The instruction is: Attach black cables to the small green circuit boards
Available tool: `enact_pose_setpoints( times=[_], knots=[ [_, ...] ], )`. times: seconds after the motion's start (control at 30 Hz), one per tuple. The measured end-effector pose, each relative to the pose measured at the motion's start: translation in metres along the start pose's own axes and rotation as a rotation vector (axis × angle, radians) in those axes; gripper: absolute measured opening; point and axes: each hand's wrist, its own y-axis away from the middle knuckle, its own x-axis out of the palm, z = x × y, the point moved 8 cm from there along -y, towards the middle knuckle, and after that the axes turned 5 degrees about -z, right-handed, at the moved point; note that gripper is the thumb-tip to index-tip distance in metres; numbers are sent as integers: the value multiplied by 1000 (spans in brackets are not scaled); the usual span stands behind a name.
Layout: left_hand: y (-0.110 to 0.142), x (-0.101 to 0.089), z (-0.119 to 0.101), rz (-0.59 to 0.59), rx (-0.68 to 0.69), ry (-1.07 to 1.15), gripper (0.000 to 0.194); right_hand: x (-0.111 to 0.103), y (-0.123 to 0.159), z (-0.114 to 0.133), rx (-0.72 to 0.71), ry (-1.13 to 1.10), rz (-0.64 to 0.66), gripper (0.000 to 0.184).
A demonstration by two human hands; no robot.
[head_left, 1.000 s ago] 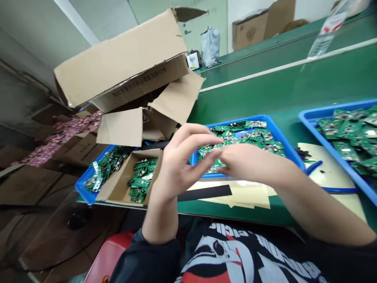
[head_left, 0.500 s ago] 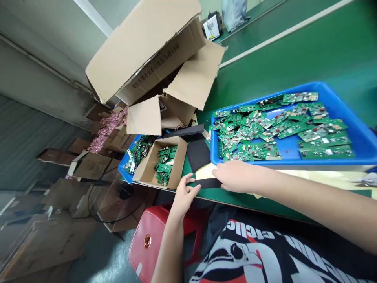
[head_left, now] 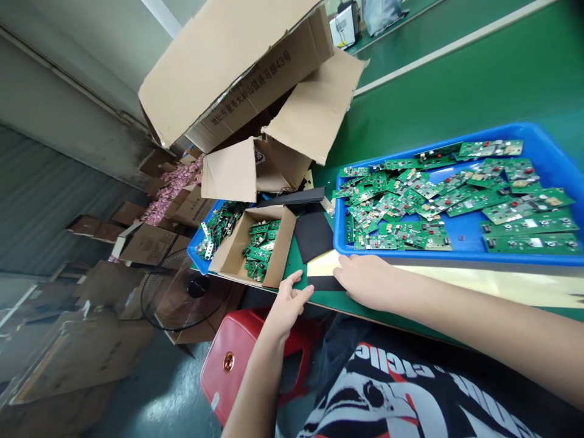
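A black strip [head_left: 325, 283] lies along the desk's [head_left: 295, 265] near edge, long axis parallel to it. The right hand [head_left: 365, 280], nearer, overlaps its right part, fingers curled, grip unclear; the left hand [head_left: 288, 299], thumb and fingers parted, seemingly empty, meets or nears its left end.

Black strip [head_left: 325, 284], tray [head_left: 468, 229] on green table [head_left: 456, 91]

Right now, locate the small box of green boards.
Left of centre in the head view, the box stands between a blue tray and the black sheet, beyond the left hand.
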Motion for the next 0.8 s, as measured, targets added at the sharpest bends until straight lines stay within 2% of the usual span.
enact_pose_setpoints(
  times=[0.17,0.47,0.8],
  knots=[
    [10,2,-3,7,-22,60,59,1,0,1,0,4,-33,24],
    [2,12,-1,38,-44,212,52,2,-3,-3,-18,-18,-77,23],
    [11,14,0,21,-12,199,31,-10,-10,21,-173,-124,-278,21]
  ],
)
